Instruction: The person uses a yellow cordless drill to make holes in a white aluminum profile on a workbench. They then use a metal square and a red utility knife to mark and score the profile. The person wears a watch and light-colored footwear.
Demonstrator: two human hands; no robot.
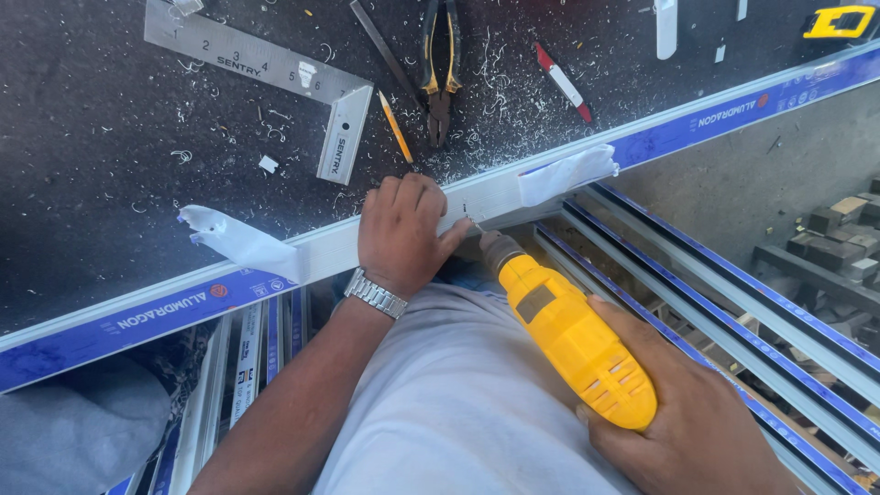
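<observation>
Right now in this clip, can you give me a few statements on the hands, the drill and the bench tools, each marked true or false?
1. The right hand holds a yellow drill. True.
2. The left hand lies flat on the bench, away from the aluminium profile. False: it presses on the profile.
3. A pencil lies beside the metal square. True.
4. The pliers are in the left hand. False: they lie on the bench.
</observation>
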